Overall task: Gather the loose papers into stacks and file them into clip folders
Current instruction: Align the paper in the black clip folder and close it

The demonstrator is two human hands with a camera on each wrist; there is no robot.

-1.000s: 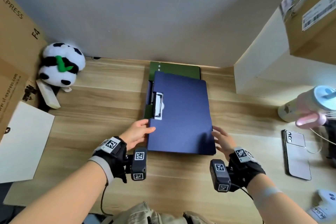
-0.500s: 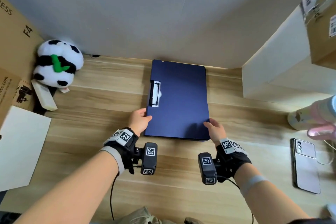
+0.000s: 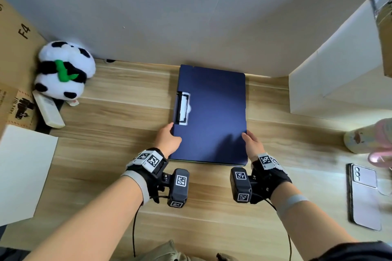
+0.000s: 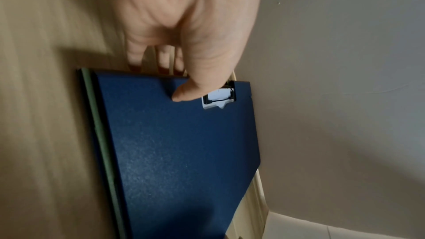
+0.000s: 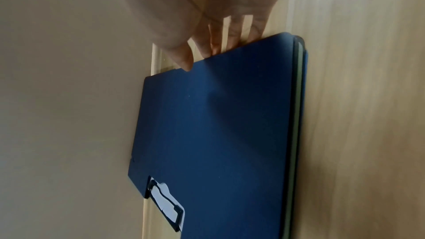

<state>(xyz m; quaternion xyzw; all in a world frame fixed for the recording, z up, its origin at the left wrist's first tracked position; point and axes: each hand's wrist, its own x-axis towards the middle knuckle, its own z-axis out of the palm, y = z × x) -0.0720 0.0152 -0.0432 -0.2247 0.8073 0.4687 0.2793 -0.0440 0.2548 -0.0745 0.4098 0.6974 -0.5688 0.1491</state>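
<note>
A dark blue clip folder (image 3: pixel 212 116) lies flat on the wooden desk (image 3: pixel 118 121), its far edge near the wall and its black and white clip (image 3: pixel 182 109) on the left side. Under it lies a green folder, showing only as a thin edge (image 4: pixel 92 101) (image 5: pixel 299 97). My left hand (image 3: pixel 168 141) holds the blue folder's (image 4: pixel 179 152) left edge below the clip, thumb on top and fingers behind the edge. My right hand (image 3: pixel 251 144) holds the right edge of the folder (image 5: pixel 218 124) the same way.
A panda plush (image 3: pixel 63 70) and a white remote (image 3: pixel 48 110) sit at the back left by a cardboard box (image 3: pixel 14 48). A white sheet (image 3: pixel 23 171) lies at the left edge. On the right are a white box (image 3: pixel 339 82), a pink bottle (image 3: pixel 371 135) and a phone (image 3: pixel 364 195).
The blue folder has slid away toward the wall and now covers the green folder, which showed behind it before. Both hands moved forward with it and sit on its side edges.
</note>
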